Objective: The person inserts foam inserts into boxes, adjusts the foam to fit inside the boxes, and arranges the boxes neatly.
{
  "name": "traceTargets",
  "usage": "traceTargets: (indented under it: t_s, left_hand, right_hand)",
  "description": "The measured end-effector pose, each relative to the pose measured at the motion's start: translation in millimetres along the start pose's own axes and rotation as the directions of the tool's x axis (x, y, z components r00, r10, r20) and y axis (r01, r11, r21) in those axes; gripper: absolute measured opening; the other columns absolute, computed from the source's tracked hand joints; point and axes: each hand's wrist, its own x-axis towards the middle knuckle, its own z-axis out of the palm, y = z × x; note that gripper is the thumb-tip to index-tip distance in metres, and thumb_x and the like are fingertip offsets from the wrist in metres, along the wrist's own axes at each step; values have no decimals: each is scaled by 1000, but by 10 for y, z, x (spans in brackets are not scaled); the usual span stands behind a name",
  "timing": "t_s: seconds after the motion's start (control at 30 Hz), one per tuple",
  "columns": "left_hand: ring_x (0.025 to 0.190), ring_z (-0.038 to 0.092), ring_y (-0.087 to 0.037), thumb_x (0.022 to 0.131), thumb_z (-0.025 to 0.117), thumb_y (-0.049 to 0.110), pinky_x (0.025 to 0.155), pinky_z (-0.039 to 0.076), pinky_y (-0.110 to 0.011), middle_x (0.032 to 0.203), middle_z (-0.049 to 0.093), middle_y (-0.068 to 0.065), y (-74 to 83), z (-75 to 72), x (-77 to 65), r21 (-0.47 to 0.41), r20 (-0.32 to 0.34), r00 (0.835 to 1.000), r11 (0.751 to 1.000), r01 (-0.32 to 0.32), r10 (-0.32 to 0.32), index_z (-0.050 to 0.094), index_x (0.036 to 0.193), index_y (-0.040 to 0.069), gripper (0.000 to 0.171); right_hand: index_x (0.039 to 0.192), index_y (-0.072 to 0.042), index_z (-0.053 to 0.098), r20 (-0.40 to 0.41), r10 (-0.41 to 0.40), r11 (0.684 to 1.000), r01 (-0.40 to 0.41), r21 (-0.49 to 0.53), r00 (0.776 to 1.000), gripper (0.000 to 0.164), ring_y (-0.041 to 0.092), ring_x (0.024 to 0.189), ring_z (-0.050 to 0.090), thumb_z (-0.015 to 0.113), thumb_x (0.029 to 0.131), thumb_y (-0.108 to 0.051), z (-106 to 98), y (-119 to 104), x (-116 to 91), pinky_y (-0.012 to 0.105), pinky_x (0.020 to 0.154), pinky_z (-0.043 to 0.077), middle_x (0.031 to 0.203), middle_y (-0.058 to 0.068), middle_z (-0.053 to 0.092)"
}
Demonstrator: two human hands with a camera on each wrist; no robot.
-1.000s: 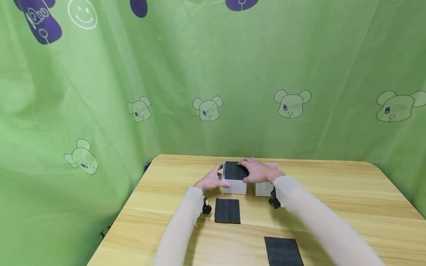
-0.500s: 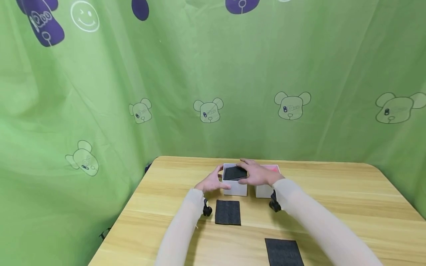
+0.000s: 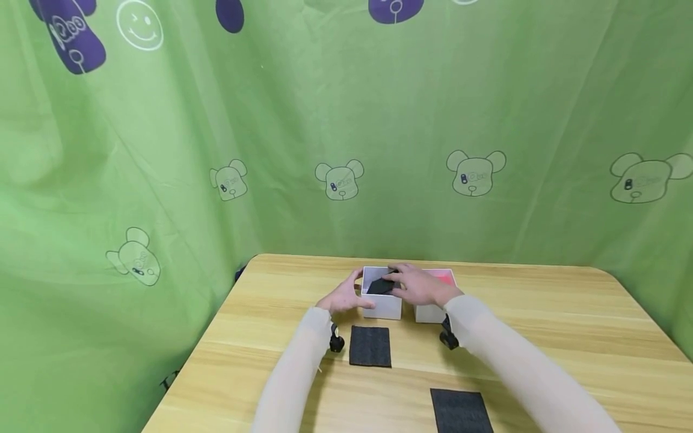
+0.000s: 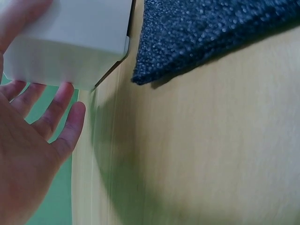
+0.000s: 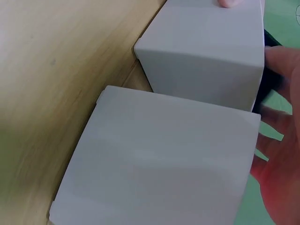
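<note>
A white box [image 3: 383, 307] without a lid stands at the back of the table. My left hand [image 3: 343, 296] steadies it at its left side, thumb across the front wall and fingers along the side wall, as the left wrist view also shows. My right hand [image 3: 421, 285] reaches over the right rim and holds a black foam pad [image 3: 380, 286], which sits tilted in the box's opening. In the right wrist view, the pad's dark edge [image 5: 270, 77] shows between thumb and fingers behind the box wall. Its lower part is hidden inside.
Close to the right is a second white box [image 5: 154, 154], with something pink [image 3: 447, 279] inside, under my right forearm. One black foam square [image 3: 370, 346] lies before the first box, another [image 3: 462, 411] nearer the front. A green curtain [image 3: 400, 216] hangs behind the table.
The black pad has gone from lying flat over the box's top to tilted down inside it, its left edge drawn rightward. My right hand moved slightly with it; the left hand stays put.
</note>
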Motion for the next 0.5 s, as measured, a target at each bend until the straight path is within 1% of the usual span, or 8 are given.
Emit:
traceTargets:
  t_s: [0.1,0.23,0.33,0.5]
  left_hand:
    - [123,45,-32,75,79,3,87,48,-30,150,24,-6,-10,-5,9,-4,-1,1000,1000,-8,8,13,151,12,101]
    - [123,44,-35,75,79,4,87,49,-31,150,24,-8,-22,-8,24,7,-2,1000,1000,-19,19,13,150,11,100]
    - [122,44,-36,75,80,7,87,49,-32,150,25,-9,-19,-3,20,26,-4,1000,1000,-18,18,14,150,11,100]
    - [123,44,-35,74,80,6,89,48,-32,149,26,-8,4,13,-3,31,-6,1000,999,-7,7,15,150,12,100]
  right_hand:
    - [126,-7,61,-43,-61,998,60,-9,997,36,42,127,37,57,95,-24,-24,4,-9,55,103,31,140,23,41]
    - [111,-9,70,-102,-129,991,127,-33,986,22,39,121,45,60,93,-18,-52,11,-11,53,101,36,133,21,49]
    - [106,-9,72,-117,-147,989,144,-31,982,18,38,117,49,62,92,-14,-59,14,-17,52,98,39,129,21,53]
    - [106,-6,71,-112,-154,988,151,-35,982,19,39,113,51,63,91,-13,-57,29,-33,53,96,40,123,22,56]
